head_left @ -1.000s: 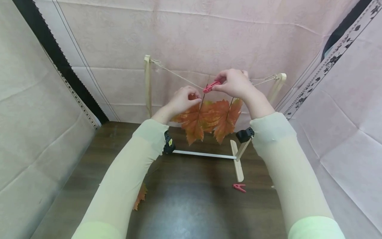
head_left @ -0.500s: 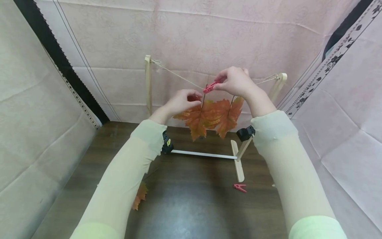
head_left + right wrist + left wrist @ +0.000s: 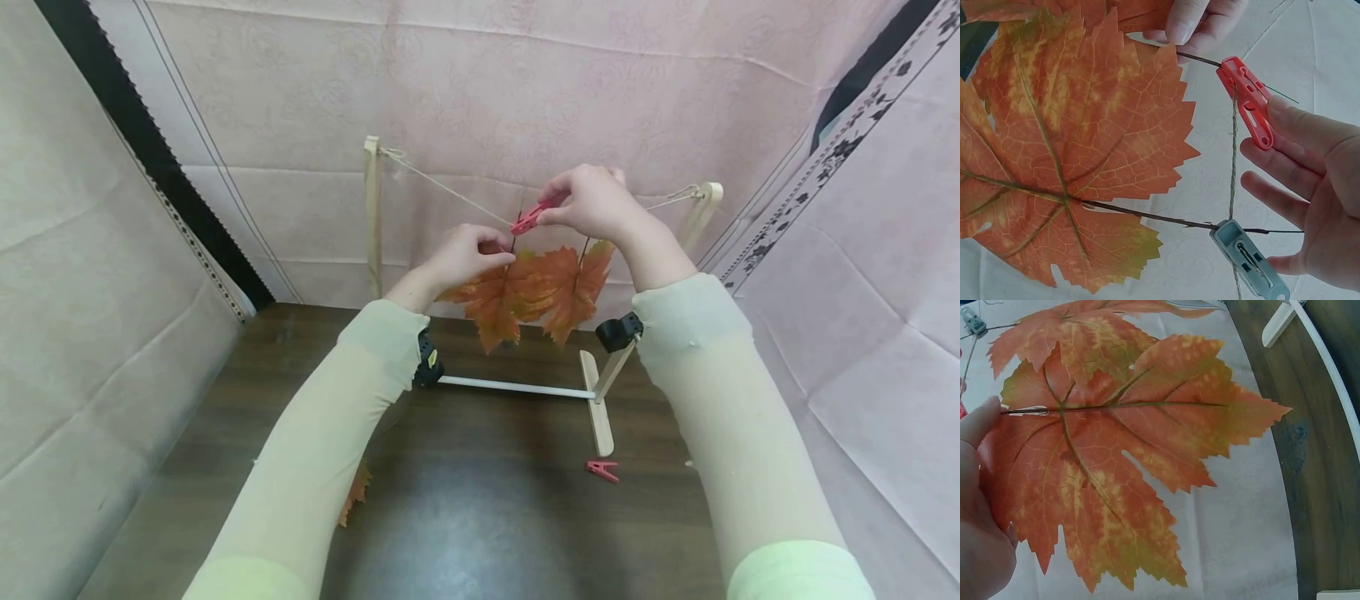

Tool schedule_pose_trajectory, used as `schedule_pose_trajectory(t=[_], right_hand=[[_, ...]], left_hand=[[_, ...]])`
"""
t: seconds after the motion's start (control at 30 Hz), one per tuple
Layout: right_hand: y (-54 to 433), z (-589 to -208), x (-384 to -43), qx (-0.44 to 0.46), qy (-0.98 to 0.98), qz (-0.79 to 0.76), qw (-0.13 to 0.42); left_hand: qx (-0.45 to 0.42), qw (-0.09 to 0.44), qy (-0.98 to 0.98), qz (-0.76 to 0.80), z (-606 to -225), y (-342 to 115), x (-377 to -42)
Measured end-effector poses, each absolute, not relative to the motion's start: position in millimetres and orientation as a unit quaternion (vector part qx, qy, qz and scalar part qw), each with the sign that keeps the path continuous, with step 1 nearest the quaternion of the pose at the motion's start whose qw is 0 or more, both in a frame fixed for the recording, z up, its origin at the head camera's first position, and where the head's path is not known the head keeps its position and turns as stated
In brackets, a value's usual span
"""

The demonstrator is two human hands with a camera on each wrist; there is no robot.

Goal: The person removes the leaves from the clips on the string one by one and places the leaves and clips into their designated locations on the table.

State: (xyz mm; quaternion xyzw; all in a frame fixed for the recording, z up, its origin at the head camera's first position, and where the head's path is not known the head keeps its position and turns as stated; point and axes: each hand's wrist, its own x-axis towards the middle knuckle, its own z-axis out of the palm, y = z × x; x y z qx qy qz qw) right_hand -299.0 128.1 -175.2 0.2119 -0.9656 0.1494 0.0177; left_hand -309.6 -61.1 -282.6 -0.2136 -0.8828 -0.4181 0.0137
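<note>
My right hand [image 3: 596, 204] pinches a red clothespin [image 3: 1244, 100] between thumb and fingers. The clothespin's front end sits on the twine [image 3: 1234, 156] and on the dark stem of an orange maple leaf [image 3: 1097, 444]. At that stem, just below the clothespin, my left hand [image 3: 472, 254] pinches with thumb and fingers. A second maple leaf [image 3: 1072, 137] hangs beside the first, overlapping it in the head view. Its stem is clipped to the twine by a blue-grey clothespin [image 3: 1247, 259], close to the right hand's lower fingers.
The twine runs between two wooden posts [image 3: 372, 217], joined low down by a white rod [image 3: 517, 387]. A wooden foot [image 3: 597, 408] supports the right side. Another red clothespin [image 3: 602, 471] lies on the dark table [image 3: 480, 517]; another leaf [image 3: 356, 493] is partly behind the left sleeve.
My left hand has shifted slightly right and down along the stem. The leaves have risen a little and swung slightly right. The right hand keeps its grip on the red clothespin, marginally higher.
</note>
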Motion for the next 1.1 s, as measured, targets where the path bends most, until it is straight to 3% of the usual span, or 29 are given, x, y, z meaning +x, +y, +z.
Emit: schedule_pose_trajectory(t=[0.53, 1.1], right_hand=[[128, -170, -297, 0.222, -0.968, 0.114, -0.006], [134, -165, -295, 0.258, -0.959, 0.107, 0.051]], left_hand=[[-0.223, -0.002, -0.874, -0.431, -285, -66, -308], [-0.236, 0.016, -0.875, -0.422, -285, -70, -306]])
